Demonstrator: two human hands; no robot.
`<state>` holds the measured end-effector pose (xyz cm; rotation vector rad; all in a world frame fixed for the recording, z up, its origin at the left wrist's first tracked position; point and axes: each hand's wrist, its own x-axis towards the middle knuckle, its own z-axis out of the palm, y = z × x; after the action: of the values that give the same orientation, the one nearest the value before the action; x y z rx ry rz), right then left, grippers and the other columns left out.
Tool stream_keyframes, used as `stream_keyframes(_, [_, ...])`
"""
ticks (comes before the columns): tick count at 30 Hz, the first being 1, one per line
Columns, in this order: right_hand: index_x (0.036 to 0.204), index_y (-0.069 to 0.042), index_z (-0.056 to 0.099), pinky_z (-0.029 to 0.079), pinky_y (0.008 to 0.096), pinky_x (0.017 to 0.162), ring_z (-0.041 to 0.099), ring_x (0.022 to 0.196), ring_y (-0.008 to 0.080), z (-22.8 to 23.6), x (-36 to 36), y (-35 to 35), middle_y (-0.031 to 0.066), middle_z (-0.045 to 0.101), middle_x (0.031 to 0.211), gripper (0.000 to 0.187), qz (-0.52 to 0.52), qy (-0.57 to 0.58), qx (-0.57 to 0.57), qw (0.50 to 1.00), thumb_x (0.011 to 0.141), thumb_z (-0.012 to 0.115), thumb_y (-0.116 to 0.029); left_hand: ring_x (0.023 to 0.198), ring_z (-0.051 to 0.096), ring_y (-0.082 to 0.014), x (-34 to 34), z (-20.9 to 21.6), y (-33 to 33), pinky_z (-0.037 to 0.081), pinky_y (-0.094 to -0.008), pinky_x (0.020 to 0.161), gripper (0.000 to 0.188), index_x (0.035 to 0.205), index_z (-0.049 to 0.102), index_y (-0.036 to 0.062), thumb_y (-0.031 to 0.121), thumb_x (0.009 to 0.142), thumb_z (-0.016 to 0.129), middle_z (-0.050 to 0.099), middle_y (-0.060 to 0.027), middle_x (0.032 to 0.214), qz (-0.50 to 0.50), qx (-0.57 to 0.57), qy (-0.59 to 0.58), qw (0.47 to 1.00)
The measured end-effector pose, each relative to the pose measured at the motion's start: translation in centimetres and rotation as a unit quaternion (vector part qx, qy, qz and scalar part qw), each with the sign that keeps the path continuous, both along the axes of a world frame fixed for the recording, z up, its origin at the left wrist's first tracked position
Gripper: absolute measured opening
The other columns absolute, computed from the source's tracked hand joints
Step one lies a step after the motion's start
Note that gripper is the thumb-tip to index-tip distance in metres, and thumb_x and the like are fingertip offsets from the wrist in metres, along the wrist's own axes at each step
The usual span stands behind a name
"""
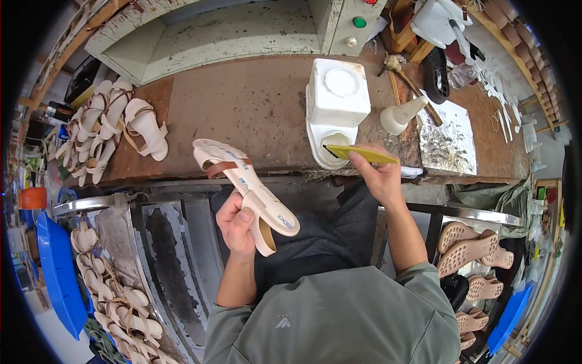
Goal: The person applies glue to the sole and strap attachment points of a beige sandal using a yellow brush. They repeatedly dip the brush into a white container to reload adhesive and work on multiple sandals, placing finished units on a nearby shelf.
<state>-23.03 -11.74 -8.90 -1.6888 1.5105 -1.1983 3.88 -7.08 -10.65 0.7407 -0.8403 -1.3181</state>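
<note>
My left hand point(237, 224) grips a beige sandal point(254, 189) with a brown strap by its side near the heel. The sandal is tilted, toe toward the bench and heel toward me, and blue print shows on its insole. Between the fingers of my right hand point(381, 173) is a flat yellow-green brush point(367, 153). Its dark tip sits at the open mouth of a white plastic glue pot point(323, 159), on the bench's front edge. What the pot holds is hard to make out.
Sandals point(100, 115) are heaped on the bench's left, and more point(121, 303) fill a lower rack. Right of the pot stand a cream nozzle bottle point(403, 115), a hammer point(418, 91) and a stained sheet point(447, 136). Tan soles point(467, 252) lie at lower right. A metal machine housing point(236, 36) stands behind.
</note>
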Motion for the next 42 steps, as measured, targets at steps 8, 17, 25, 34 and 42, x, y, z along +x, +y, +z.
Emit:
stream_keyframes(8, [0.091, 0.001, 0.067, 0.043, 0.0238, 0.054, 0.056, 0.061, 0.0103, -1.8, 0.8, -0.2, 0.0069, 0.063, 0.074, 0.012, 0.0, 0.012, -0.014, 1.0, 0.083, 0.064, -0.008, 0.078, 0.06, -0.0248, 0.1, -2.4, -0.3, 0.05, -0.0349, 0.069, 0.027, 0.078, 0.054, -0.0073, 0.019, 0.082, 0.058, 0.06, -0.0216, 0.091, -0.065, -0.007, 0.07, 0.995])
stream_keyframes(17, [0.087, 0.001, 0.066, 0.041, 0.0195, 0.048, 0.054, 0.054, 0.0062, -1.4, -0.1, 0.1, 0.0017, 0.062, 0.066, 0.014, -0.044, -0.196, 0.139, 0.97, 0.084, 0.066, -0.012, 0.077, 0.06, -0.0284, -1.3, 0.1, 0.0, 0.05, -0.0383, 0.067, 0.029, 0.073, 0.055, -0.0071, 0.02, 0.081, 0.06, 0.059, -0.0241, 0.091, -0.136, -0.051, 0.038, 0.989])
stream_keyframes(25, [0.09, 0.007, 0.06, 0.048, 0.0278, 0.05, 0.059, 0.055, 0.0195, 5.8, 4.5, 4.6, 0.0156, 0.064, 0.074, 0.015, 0.073, -0.383, -0.089, 0.917, 0.085, 0.06, -0.007, 0.064, 0.056, -0.0218, -3.0, 5.6, 1.8, 0.041, -0.0311, 0.056, 0.029, 0.064, 0.052, -0.0031, 0.021, 0.079, 0.058, 0.061, -0.0179, 0.077, -0.169, -0.11, -0.027, 0.979])
stream_keyframes(34, [0.094, 0.006, 0.059, 0.05, 0.0332, 0.055, 0.066, 0.069, 0.0272, 6.7, 5.3, 6.9, 0.018, 0.065, 0.08, 0.021, 0.2, -0.192, -0.304, 0.912, 0.075, 0.066, 0.0, 0.056, 0.055, -0.023, -2.9, 8.8, 4.6, 0.041, -0.0328, 0.052, 0.027, 0.06, 0.053, -0.0014, 0.021, 0.075, 0.057, 0.06, -0.0162, 0.066, -0.185, -0.201, -0.094, 0.957])
stream_keyframes(42, [0.091, 0.006, 0.06, 0.049, 0.0329, 0.055, 0.066, 0.069, 0.0268, 7.1, 5.2, 9.4, 0.0184, 0.065, 0.081, 0.019, 0.2, -0.186, -0.315, 0.909, 0.073, 0.065, 0.001, 0.052, 0.052, -0.0222, -3.2, 9.7, 5.8, 0.039, -0.0324, 0.049, 0.025, 0.059, 0.052, -0.002, 0.019, 0.073, 0.056, 0.059, -0.0161, 0.064, -0.167, -0.252, -0.107, 0.947])
